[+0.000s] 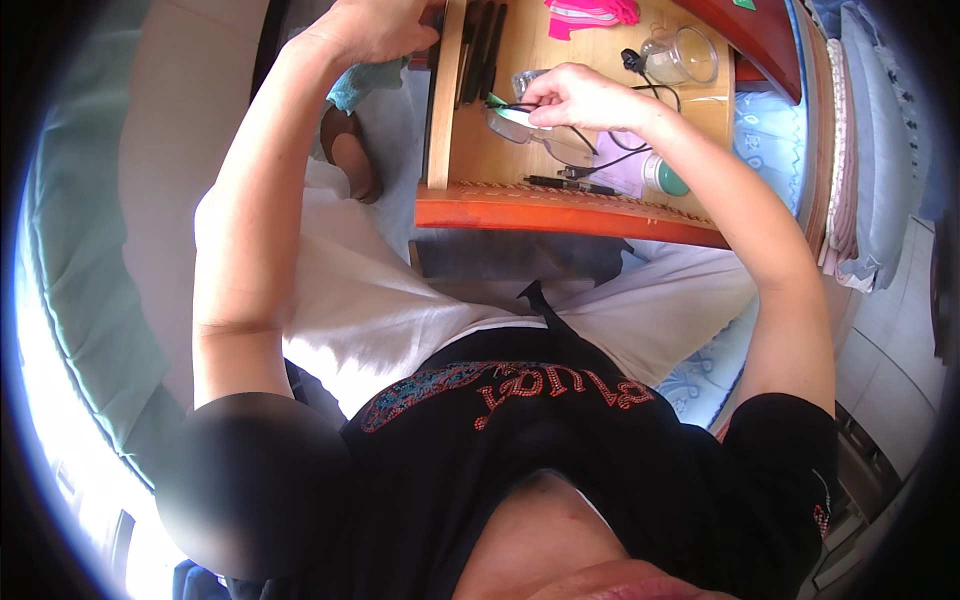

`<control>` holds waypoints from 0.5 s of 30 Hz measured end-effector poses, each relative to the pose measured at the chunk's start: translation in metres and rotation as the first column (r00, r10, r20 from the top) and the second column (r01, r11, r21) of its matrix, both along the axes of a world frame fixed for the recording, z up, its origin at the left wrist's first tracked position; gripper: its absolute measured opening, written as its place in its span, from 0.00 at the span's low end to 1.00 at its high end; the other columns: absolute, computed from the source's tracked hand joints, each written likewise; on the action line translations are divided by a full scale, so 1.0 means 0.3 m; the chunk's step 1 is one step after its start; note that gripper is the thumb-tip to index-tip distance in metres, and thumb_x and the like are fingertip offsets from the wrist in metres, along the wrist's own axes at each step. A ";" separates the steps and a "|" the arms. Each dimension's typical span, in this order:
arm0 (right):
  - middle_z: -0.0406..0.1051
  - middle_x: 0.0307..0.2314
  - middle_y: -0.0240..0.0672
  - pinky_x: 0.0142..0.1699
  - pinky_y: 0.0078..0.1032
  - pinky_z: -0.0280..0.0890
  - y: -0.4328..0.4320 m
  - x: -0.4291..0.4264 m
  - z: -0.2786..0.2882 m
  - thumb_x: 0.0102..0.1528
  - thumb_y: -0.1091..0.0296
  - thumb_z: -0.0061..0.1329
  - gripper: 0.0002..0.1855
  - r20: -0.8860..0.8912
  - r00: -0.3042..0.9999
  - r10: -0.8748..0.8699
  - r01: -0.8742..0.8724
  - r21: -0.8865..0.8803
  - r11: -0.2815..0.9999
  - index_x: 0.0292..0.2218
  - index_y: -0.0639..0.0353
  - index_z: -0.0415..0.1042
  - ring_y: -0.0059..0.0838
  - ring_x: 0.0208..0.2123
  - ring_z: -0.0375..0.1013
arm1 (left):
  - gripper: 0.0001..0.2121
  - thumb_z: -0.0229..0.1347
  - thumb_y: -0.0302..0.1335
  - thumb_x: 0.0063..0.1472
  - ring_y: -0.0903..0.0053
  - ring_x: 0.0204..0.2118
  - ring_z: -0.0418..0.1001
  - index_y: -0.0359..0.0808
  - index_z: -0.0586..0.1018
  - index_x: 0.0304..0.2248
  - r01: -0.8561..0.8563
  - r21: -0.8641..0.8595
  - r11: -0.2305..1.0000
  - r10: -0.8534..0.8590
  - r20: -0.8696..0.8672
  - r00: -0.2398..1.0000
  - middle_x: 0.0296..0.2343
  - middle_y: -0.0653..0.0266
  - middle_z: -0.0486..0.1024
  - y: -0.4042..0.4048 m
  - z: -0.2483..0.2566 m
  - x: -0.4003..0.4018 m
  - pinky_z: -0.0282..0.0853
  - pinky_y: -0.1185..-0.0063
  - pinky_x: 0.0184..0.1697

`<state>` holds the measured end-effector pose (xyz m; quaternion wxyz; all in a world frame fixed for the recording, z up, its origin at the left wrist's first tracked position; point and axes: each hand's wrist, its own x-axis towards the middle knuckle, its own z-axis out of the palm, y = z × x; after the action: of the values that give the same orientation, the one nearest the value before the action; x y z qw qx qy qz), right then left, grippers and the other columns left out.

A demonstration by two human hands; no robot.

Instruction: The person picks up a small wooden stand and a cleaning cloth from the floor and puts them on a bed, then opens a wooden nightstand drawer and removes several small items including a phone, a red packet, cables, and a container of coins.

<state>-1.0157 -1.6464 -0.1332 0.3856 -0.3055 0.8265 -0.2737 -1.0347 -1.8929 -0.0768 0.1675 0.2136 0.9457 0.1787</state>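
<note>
My right hand (577,97) is over the open wooden drawer (525,210), its fingers closed on a pair of eyeglasses (508,126) with clear lenses and dark, thin temples. A silvery object (525,79) lies partly hidden behind those fingers. At the top edge of the view, my left hand (375,30) is bent beside the drawer's left wall (448,112). Its fingertips are cut off or hidden, so I cannot tell whether it grips anything. A teal cloth (364,84) shows just below it.
Inside the drawer are dark sticks or pens (484,52), pink fabric (589,15), a clear cup (694,56), a black cable with a plug (634,60), a black pen (574,184), purple paper (619,163) and a green-and-white container (666,177). Folded bedding (870,150) is stacked at right.
</note>
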 end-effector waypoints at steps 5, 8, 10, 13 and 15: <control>0.67 0.21 0.26 0.27 0.12 0.58 0.094 -0.037 0.119 0.48 0.67 0.48 0.12 0.201 0.954 -0.223 0.233 -0.028 0.972 0.33 0.66 0.70 0.12 0.23 0.63 | 0.12 0.46 0.30 0.49 0.59 0.34 0.68 0.35 0.72 0.34 0.038 0.023 0.999 -0.035 -0.104 0.994 0.30 0.52 0.71 0.008 -0.047 0.000 0.63 0.68 0.36; 0.67 0.21 0.25 0.27 0.11 0.58 0.113 -0.042 0.226 0.48 0.67 0.48 0.12 0.209 0.937 -0.280 0.286 0.003 0.958 0.33 0.65 0.70 0.10 0.23 0.63 | 0.12 0.50 0.25 0.44 0.63 0.33 0.71 0.36 0.74 0.32 -0.035 0.048 0.998 0.039 -0.084 0.996 0.27 0.55 0.73 -0.002 -0.063 -0.003 0.66 0.73 0.38; 0.67 0.20 0.25 0.27 0.10 0.57 0.140 -0.041 0.303 0.48 0.67 0.48 0.11 0.187 0.920 -0.344 0.350 0.006 0.937 0.33 0.63 0.70 0.10 0.22 0.63 | 0.12 0.50 0.25 0.43 0.64 0.32 0.71 0.36 0.75 0.31 -0.032 0.021 0.999 0.034 -0.060 0.998 0.25 0.56 0.74 0.008 -0.047 -0.014 0.66 0.73 0.37; 0.67 0.19 0.23 0.26 0.09 0.57 0.174 -0.044 0.411 0.48 0.66 0.48 0.10 0.105 0.899 -0.425 0.426 0.016 0.905 0.32 0.62 0.70 0.09 0.22 0.63 | 0.10 0.50 0.24 0.43 0.65 0.30 0.72 0.36 0.75 0.30 -0.143 0.075 0.987 0.143 0.003 0.990 0.21 0.58 0.74 0.024 -0.012 0.010 0.66 0.73 0.36; 0.67 0.19 0.23 0.27 0.09 0.57 0.213 -0.070 0.468 0.48 0.66 0.48 0.10 0.098 0.883 -0.459 0.464 -0.028 0.885 0.31 0.62 0.70 0.09 0.22 0.62 | 0.10 0.50 0.24 0.43 0.64 0.31 0.71 0.36 0.74 0.29 -0.047 0.066 0.997 0.047 0.008 0.999 0.22 0.56 0.73 0.007 -0.028 -0.010 0.66 0.73 0.36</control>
<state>-1.0366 -1.5825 0.0074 0.3378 -0.0972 0.8503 -0.3916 -1.0376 -1.8909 -0.0852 0.1590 0.1963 0.9435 0.2146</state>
